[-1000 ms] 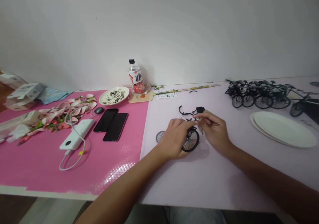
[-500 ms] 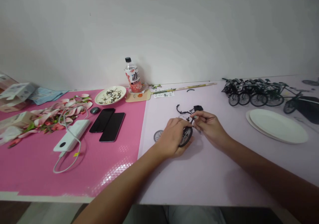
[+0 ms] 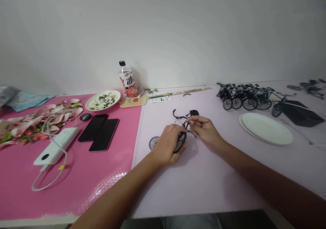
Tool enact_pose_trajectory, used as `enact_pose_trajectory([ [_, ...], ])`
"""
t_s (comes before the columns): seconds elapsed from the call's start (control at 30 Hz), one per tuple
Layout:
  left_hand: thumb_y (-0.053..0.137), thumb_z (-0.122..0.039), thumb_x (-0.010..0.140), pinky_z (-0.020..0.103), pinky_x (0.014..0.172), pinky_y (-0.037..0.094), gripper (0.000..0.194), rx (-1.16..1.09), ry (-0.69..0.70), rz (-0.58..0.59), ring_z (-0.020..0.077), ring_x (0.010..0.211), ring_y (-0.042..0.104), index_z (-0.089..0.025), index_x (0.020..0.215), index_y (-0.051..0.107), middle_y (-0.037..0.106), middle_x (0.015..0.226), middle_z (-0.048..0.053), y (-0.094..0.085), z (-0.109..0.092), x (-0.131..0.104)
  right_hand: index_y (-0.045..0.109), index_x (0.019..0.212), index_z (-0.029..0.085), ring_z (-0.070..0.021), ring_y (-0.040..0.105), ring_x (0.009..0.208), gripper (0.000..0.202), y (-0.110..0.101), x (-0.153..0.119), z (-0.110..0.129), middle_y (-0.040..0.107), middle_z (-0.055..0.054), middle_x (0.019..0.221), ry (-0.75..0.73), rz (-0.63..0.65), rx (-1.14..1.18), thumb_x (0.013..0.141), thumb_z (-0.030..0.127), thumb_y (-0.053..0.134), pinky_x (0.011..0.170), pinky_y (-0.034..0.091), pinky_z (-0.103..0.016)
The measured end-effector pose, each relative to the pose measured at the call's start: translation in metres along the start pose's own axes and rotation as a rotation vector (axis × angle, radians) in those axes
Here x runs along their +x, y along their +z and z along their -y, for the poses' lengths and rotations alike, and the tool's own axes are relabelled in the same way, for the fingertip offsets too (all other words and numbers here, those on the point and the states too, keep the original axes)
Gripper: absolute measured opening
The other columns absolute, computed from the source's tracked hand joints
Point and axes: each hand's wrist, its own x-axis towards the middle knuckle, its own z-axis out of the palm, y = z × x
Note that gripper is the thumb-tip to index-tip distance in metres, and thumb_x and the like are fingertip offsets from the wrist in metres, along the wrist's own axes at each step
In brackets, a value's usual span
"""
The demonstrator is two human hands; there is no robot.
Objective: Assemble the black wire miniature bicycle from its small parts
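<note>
My left hand [image 3: 168, 143] is wrapped round a small black bicycle wheel [image 3: 180, 141], its fingers closed over the wheel's upper edge. Close on its right, my right hand [image 3: 203, 129] pinches a small part at the wheel's upper right; the part is too small to name. Just beyond my fingers, a thin black bicycle piece with a curved fender [image 3: 175, 113] and a small black basket [image 3: 194, 112] shows. A loose grey wheel [image 3: 153, 142] lies left of my left hand, partly hidden by it.
Several model bicycles [image 3: 244, 98] stand at the back right, near a black box [image 3: 302, 113] and white plates [image 3: 267, 128]. On the left are two phones [image 3: 104, 135], a power strip [image 3: 57, 146], a dish [image 3: 103, 101], a bottle [image 3: 128, 82] and petals [image 3: 38, 122].
The view has turned to the right, so the table's things appear further left. My hands keep nearly the same hold on the wheel and the small part.
</note>
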Motion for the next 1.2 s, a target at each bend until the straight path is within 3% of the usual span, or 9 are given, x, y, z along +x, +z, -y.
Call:
enact_pose_trajectory([
  [0.47,0.042,-0.041,0.104,0.046,0.093,0.046,0.031,-0.014,0.007,0.018,0.0285,0.103,0.057,-0.02,0.126,0.047,0.061,0.111,0.014,0.001,0.0,-0.001,0.077,0.082,0.02,-0.0079,0.037,0.049,0.047,-0.007,0.003,-0.004,0.042,0.007,0.056,0.002,0.027,0.005,0.073,0.065,0.085,0.048,0.03,-0.024],
  [0.83,0.042,-0.047,0.104,0.043,0.09,0.045,0.033,-0.006,0.023,0.067,0.0276,0.098,0.056,-0.019,0.121,0.048,0.062,0.108,0.014,0.001,0.001,-0.001,0.076,0.08,0.018,-0.0092,0.043,0.054,0.047,-0.016,0.007,0.005,0.053,0.001,0.068,-0.108,0.12,-0.165,0.081,0.064,0.079,0.05,0.032,-0.026],
  [1.2,0.043,-0.046,0.104,0.043,0.09,0.043,0.03,0.035,0.015,0.097,0.0284,0.098,0.057,-0.021,0.12,0.047,0.062,0.107,0.012,0.002,0.0,-0.002,0.074,0.079,0.02,-0.0076,0.04,0.046,0.048,-0.011,0.005,-0.008,0.048,0.005,0.061,-0.011,0.106,-0.022,0.076,0.067,0.083,0.044,0.035,-0.024],
])
